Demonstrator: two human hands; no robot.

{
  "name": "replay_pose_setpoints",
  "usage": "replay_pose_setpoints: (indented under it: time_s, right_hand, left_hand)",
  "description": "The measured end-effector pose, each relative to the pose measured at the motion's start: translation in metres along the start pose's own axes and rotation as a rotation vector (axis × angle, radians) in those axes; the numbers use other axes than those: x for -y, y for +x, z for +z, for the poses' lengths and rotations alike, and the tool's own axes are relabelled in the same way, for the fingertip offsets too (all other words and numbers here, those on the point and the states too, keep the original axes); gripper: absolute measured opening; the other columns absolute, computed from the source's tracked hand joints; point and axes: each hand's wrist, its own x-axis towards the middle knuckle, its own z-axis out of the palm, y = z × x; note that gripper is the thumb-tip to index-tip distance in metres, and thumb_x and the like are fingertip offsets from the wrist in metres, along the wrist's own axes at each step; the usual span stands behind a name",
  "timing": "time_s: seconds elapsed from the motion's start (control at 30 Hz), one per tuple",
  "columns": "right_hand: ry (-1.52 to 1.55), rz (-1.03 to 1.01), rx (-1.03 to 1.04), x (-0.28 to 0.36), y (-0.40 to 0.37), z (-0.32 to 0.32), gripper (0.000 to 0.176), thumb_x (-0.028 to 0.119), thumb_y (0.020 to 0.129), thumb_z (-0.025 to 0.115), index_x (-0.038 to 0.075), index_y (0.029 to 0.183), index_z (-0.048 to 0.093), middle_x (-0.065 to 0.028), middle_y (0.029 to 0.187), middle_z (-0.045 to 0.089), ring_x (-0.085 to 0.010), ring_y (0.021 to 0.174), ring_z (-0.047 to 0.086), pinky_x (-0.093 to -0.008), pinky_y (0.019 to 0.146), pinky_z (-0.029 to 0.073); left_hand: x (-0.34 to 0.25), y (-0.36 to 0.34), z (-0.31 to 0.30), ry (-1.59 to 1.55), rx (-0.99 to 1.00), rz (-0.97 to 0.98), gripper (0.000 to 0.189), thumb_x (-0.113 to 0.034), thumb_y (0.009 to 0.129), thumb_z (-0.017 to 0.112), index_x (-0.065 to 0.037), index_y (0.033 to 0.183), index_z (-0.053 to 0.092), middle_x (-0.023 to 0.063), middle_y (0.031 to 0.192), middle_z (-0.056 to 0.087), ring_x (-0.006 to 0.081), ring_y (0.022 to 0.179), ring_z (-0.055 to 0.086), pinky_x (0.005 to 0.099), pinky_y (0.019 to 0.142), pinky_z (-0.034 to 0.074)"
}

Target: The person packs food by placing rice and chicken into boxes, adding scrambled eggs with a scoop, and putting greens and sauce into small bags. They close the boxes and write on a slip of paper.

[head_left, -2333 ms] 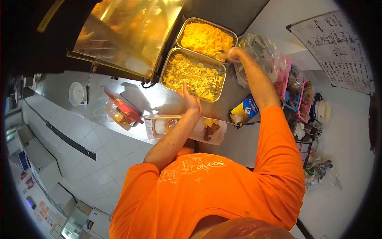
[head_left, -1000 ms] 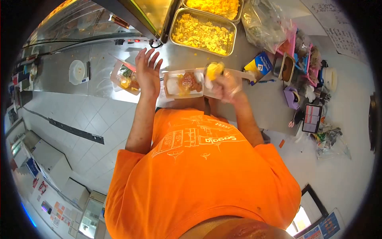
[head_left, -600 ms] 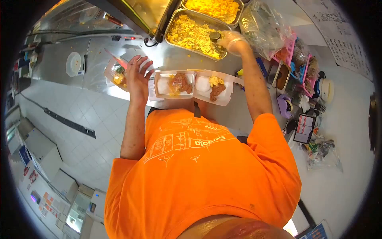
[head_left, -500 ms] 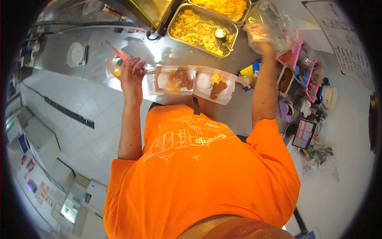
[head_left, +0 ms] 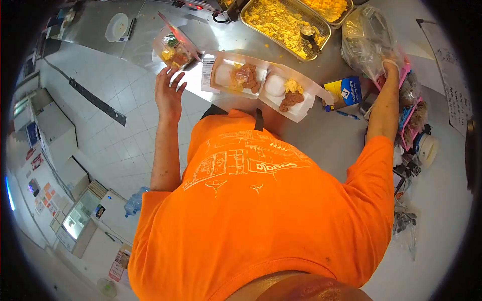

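Left hand raised, fingers spread, near food box. Right hand outstretched by pink basket; cannot tell finger grip.

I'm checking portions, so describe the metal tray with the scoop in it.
The metal tray looks rectangular, shiny and round-cornered, with a raised rim. It holds crumbly yellow food, spread unevenly. A metal scoop lies inside at the picture's right end. The tray sits at a slant on the steel counter, close alongside a second tray; the picture cuts its far edge. The left hand and right hand are clear of it.
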Motion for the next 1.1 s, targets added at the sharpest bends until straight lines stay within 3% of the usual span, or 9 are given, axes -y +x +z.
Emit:
replay_pose_setpoints:
  time_s: [0.3,0.4,0.57,0.67,0.73,0.77,0.9,0.97,1.1]
  right_hand:
    - [0.187,0.21,-0.146,0.046,-0.094,-0.124,0.047,0.05,0.086,0.06,0.01,0.107,0.07,-0.0169,0.112,0.068,-0.0337,0.104,0.065,-0.0424,0.087,0.05]
    - [0.726,0.036,-0.569,0.036,-0.102,-0.107,0.033,0.033,0.089,0.062,0.005,0.106,0.067,-0.017,0.105,0.07,-0.029,0.096,0.067,-0.042,0.085,0.05]
    - [1.327,0.445,-0.523,0.137,-0.209,-0.207,0.031,0.023,0.093,0.06,0.004,0.116,0.06,-0.0139,0.107,0.068,-0.0246,0.09,0.066,-0.0377,0.082,0.052]
    - [0.842,-0.176,-0.906,0.15,-0.231,-0.186,0.036,0.019,0.088,0.067,0.005,0.119,0.058,-0.0138,0.117,0.063,-0.0284,0.099,0.064,-0.0366,0.083,0.051]
    - [1.238,-0.398,-0.532,0.179,-0.27,-0.157,0.039,0.016,0.086,0.067,0.005,0.122,0.057,-0.0126,0.119,0.062,-0.0273,0.105,0.062,-0.0351,0.086,0.051]
    - [2.005,-0.226,0.134,0.213,-0.304,-0.149,0.04,0.014,0.087,0.064,0.005,0.125,0.056,-0.0112,0.115,0.063,-0.0238,0.106,0.061,-0.0339,0.089,0.051]
    - [1.758,-0.103,0.501,0.358,-0.393,-0.052,0.03,0.02,0.086,0.071,0.008,0.112,0.065,-0.0044,0.104,0.068,-0.018,0.095,0.063,-0.0306,0.082,0.053]
    - [1.454,0.187,0.492,0.441,-0.429,-0.087,0.031,0.021,0.083,0.075,0.005,0.107,0.067,-0.0051,0.1,0.069,-0.0182,0.093,0.064,-0.0311,0.078,0.054]
    - [1.2,-0.046,0.043,0.475,-0.42,0.001,0.03,0.024,0.08,0.077,0.004,0.099,0.068,-0.0077,0.095,0.069,-0.0183,0.085,0.064,-0.0333,0.075,0.052]
  left_hand:
    - [-0.005,0.011,-0.019,0.019,0.016,0.019,0.045,-0.041,0.097,0.05,-0.011,0.13,0.047,0.0078,0.128,0.051,0.0242,0.118,0.051,0.0407,0.098,0.039]
    - [-0.01,0.02,-0.023,0.025,0.058,0.042,0.045,-0.041,0.096,0.05,-0.011,0.13,0.047,0.0083,0.128,0.051,0.0243,0.118,0.051,0.0411,0.097,0.04]
    - [-0.013,0.035,-0.035,0.018,0.078,0.033,0.039,-0.037,0.098,0.048,-0.012,0.127,0.048,0.0081,0.128,0.052,0.0223,0.114,0.052,0.0401,0.094,0.043]
    - [-0.013,0.046,-0.047,0.023,0.099,0.019,0.038,-0.038,0.098,0.048,-0.012,0.126,0.049,0.0079,0.126,0.053,0.022,0.111,0.054,0.0399,0.093,0.043]
    - [-0.012,0.051,-0.058,0.023,0.115,-0.002,0.038,-0.039,0.098,0.048,-0.012,0.125,0.048,0.0076,0.124,0.055,0.0216,0.11,0.055,0.0391,0.091,0.044]
    - [-0.011,0.055,-0.064,0.021,0.124,-0.022,0.038,-0.039,0.098,0.048,-0.012,0.124,0.048,0.0076,0.123,0.055,0.0216,0.11,0.055,0.0388,0.091,0.044]
    - [-0.008,0.066,-0.082,0.053,0.171,-0.098,0.038,-0.039,0.098,0.048,-0.011,0.124,0.048,0.0072,0.123,0.055,0.021,0.109,0.055,0.0376,0.089,0.044]
    - [-0.002,0.072,-0.089,0.092,0.198,-0.111,0.037,-0.038,0.098,0.048,-0.011,0.124,0.048,0.0062,0.118,0.058,0.0202,0.106,0.057,0.0369,0.089,0.044]
    - [0.032,0.077,-0.083,0.307,0.382,-0.073,0.036,-0.035,0.098,0.05,-0.008,0.121,0.051,0.0054,0.113,0.062,0.0183,0.102,0.06,0.0329,0.083,0.047]
